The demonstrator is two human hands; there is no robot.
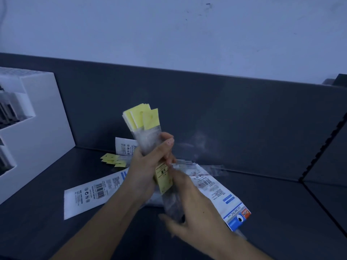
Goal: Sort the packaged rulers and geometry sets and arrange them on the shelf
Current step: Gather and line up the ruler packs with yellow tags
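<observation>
Both hands are on one bundle of packaged rulers [148, 136], held above the shelf [262, 212] with its yellow header cards up and tilted a little left; the left hand [144, 171] grips the middle of the bundle, fingers curled round the clear sleeves and thumb lying along the front; the right hand [193, 207] holds the lower end, thumb spread on the near left side and fingers on the right, though blur hides how tightly; on the dark shelf beneath lie flat geometry set packets, a barcode packet [90, 196] at the near left, a blue-edged packet [232, 207] under the right hand, and a far packet [124, 147] leaning at the back panel [225, 109]; a few loose rulers [112, 160] with yellow cards lie just beside the far packet; at the far left stands a white box [47, 119] with open compartments holding dark items too dim to identify.
</observation>
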